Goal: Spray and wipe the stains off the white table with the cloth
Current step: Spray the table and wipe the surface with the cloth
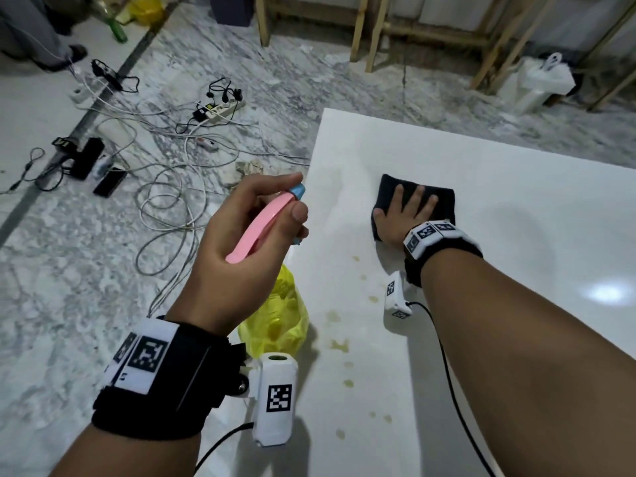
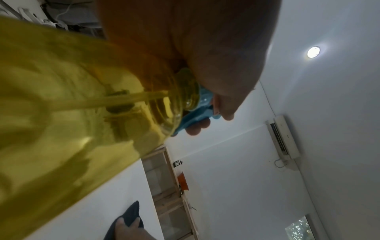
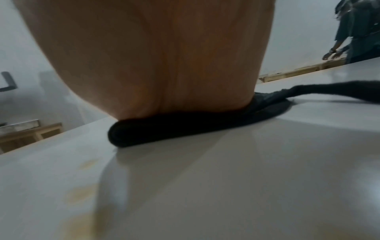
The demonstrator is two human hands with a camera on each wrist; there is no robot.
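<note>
My left hand (image 1: 241, 228) grips a spray bottle (image 1: 278, 318) with a yellow body, pink top and blue nozzle, held above the white table's (image 1: 499, 160) left edge. In the left wrist view the yellow spray bottle (image 2: 61, 113) fills the left side and fingertips (image 2: 197, 128) curl on its blue trigger. My right hand (image 1: 402, 215) lies flat, fingers spread, pressing a dark cloth (image 1: 440, 201) onto the table. The right wrist view shows the palm on the folded dark cloth (image 3: 185, 129). Several yellowish stains (image 1: 340, 346) dot the table near its left edge, between the two hands.
To the left the marble floor (image 1: 86, 270) carries tangled cables (image 1: 165, 187), a power strip (image 1: 216, 110) and a phone (image 1: 110, 183). Wooden frames (image 1: 371, 32) stand beyond the table. Another person (image 3: 353, 30) stands at the far side in the right wrist view.
</note>
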